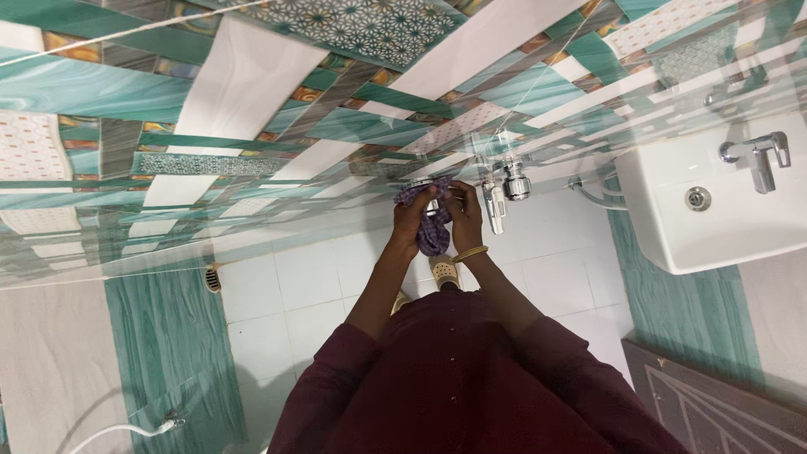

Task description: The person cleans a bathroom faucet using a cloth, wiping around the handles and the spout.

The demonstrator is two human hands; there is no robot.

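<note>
I see my left hand (414,220) and right hand (464,217) both closed around the purple checked cloth (433,227), pressed over a wall tap (427,183) near twelve o'clock, apparently to rub its chrome, washbasin (672,227) at three o'clock.

Both arms extend forward from maroon sleeves, forearms bare and converging toward the wall tap (433,195). Left hand (414,220): fingers curled closed around the checked purple cloth (433,229) just below the tap. Right hand (463,217): raised beside the tap, fingers bent against the cloth, a yellow bangle (470,253) circling the wrist. The hands nearly touch.
</note>
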